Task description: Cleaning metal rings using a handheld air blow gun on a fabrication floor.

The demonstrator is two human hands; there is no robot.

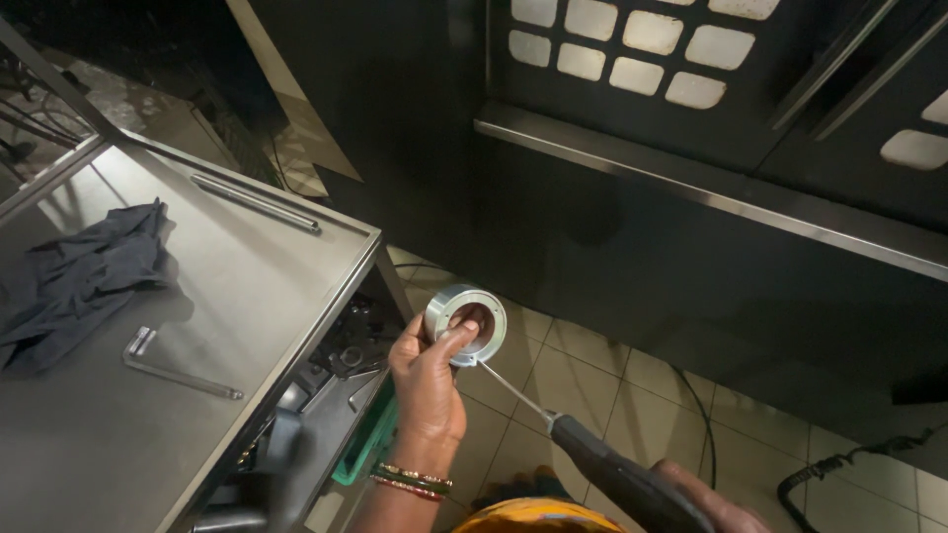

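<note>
My left hand [427, 380] grips a shiny metal ring [464, 324] with a round hole through it, held up over the tiled floor beside a grey metal cart. My right hand [713, 505], low at the frame's bottom edge and partly cut off, holds a black air gun [617, 479]. The air gun's thin metal nozzle [513, 390] points up and left, with its tip at the ring's lower rim.
The cart top [247, 286] carries a dark cloth [79, 276], a bent hex key [168, 367] and a long metal rod [255, 202]. Tools lie in the cart's lower tray [341, 370]. A large black machine [691, 197] stands ahead. A black hose [849, 464] lies on the tiles.
</note>
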